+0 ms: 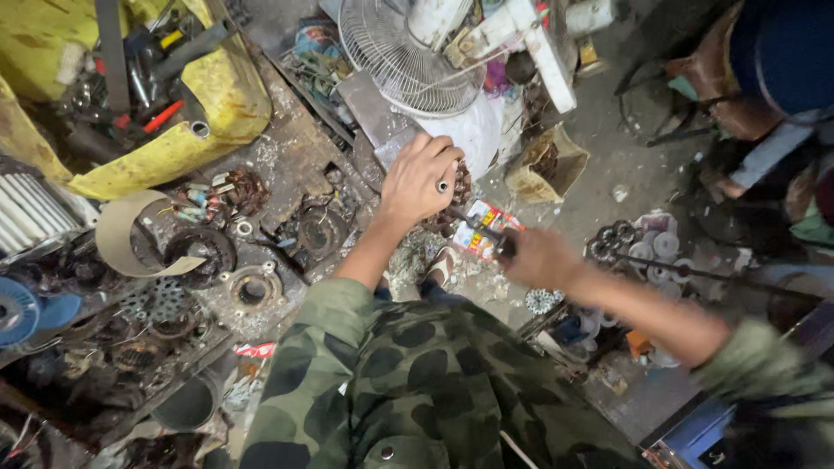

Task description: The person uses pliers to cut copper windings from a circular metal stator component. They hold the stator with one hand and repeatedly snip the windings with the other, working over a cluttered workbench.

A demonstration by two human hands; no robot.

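Seen from above, a person in a green and black camouflage-patterned shirt (417, 382) bends over a cluttered workshop floor. The right hand (540, 258) is clenched around the dark handle of a slim metal screwdriver (476, 230), whose shaft slants up and left toward the other hand. The left hand (419, 181), a ring on one finger, curls down over a round dark motor winding with copper coils (458, 184), gripping it from above; the winding sits on the floor just below a white cloth bundle (473, 130). A small red, yellow and white printed carton (486, 224) lies under the screwdriver, between the two hands. To the left, on a grimy workbench (295, 156), lie rusty round bearing housings (252, 288) and a curled strip of tan tape (122, 234). Beyond the hands stands a white wire-grille fan (395, 52). At far left, a dented yellow metal tray (217, 95) holds assorted hand tools.
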